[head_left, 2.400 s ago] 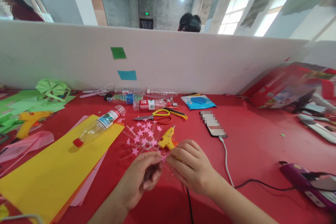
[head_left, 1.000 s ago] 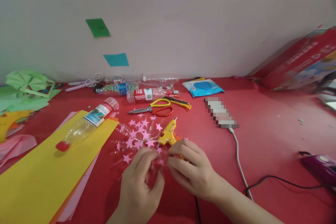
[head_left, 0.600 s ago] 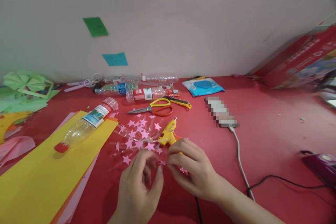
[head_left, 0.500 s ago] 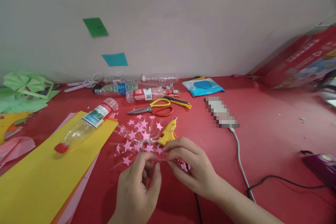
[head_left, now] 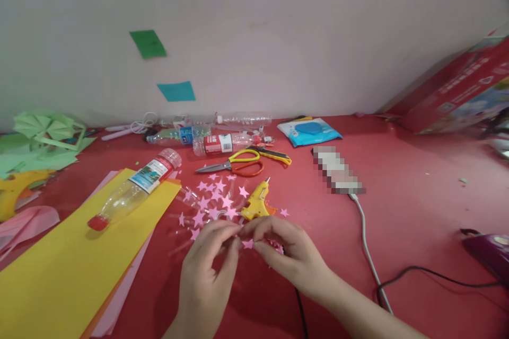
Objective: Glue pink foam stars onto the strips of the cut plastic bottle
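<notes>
My left hand (head_left: 207, 275) and my right hand (head_left: 284, 254) meet fingertip to fingertip low in the middle of the red table (head_left: 417, 180). Both pinch at a clear plastic piece with strips spread outward and small pink paper stars (head_left: 217, 198) stuck on them. A pink star (head_left: 248, 244) shows just under my right fingertips. A small yellow glue gun (head_left: 256, 204) lies right behind my hands, its black cord running under my right wrist.
An empty bottle with a red cap (head_left: 133, 190) lies on a yellow sheet (head_left: 59, 275) at left. Scissors (head_left: 234, 165), more bottles (head_left: 222, 143), a wipes pack (head_left: 308, 131) and a white partition (head_left: 278, 47) stand behind. A white cable (head_left: 368, 249) and a purple device (head_left: 491, 251) lie right.
The camera tipped down from the room to the table. My hands stayed together over the star piece, fingers shifting from a loose hold to a tight fingertip pinch.
</notes>
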Tool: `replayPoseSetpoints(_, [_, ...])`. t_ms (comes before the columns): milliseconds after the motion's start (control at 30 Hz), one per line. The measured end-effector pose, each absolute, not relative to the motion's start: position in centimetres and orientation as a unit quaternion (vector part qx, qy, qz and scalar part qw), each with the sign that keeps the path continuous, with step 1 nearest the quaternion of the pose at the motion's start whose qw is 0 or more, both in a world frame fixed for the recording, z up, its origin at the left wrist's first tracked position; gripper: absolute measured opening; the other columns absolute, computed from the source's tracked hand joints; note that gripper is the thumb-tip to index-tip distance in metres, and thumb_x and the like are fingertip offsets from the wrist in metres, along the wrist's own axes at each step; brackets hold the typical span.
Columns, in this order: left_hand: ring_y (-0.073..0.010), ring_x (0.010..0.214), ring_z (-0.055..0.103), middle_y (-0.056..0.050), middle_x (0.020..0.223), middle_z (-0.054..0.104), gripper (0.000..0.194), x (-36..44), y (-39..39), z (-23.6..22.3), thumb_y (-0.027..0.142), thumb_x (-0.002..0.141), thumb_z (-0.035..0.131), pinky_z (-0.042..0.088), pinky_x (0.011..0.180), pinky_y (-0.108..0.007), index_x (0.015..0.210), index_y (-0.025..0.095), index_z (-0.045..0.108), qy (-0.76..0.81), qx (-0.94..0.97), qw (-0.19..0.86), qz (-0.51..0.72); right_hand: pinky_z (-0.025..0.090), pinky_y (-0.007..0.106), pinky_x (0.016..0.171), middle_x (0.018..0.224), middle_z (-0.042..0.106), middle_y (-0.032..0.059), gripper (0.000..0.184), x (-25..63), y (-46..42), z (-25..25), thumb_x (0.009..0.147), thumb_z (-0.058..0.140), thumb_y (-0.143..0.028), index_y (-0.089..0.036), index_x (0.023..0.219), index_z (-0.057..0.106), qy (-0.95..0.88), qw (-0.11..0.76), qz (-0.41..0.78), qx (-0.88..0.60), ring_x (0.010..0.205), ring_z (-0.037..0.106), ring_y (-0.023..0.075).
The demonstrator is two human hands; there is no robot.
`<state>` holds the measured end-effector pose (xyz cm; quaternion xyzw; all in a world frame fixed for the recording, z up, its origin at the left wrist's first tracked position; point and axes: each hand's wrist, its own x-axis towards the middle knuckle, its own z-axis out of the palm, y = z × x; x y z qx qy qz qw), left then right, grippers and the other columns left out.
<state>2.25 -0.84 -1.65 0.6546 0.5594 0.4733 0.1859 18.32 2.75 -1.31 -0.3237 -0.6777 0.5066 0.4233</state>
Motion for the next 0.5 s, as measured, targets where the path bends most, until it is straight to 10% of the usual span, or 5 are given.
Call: replayPoseSetpoints(500, [-0.0181, 0.086, 0.068, -0.003, 0.09, 0.073, 0.011, 2.3, -0.7, -1.92, 0.021, 0.079, 0.06, 0.056, 0.079, -0.031, 0.083, 0.023, 0.07, 0.569, 0.61, 0.279, 0.475, 0.051, 0.029, 0.073, 0.087, 0.062, 0.0052, 0.013, 18.61, 2.96, -0.88, 0.084, 0.049, -0.009, -0.021, 0.081, 0.055, -0.773, 0.459, 0.329, -0.289, 0.083, 0.061, 0.016])
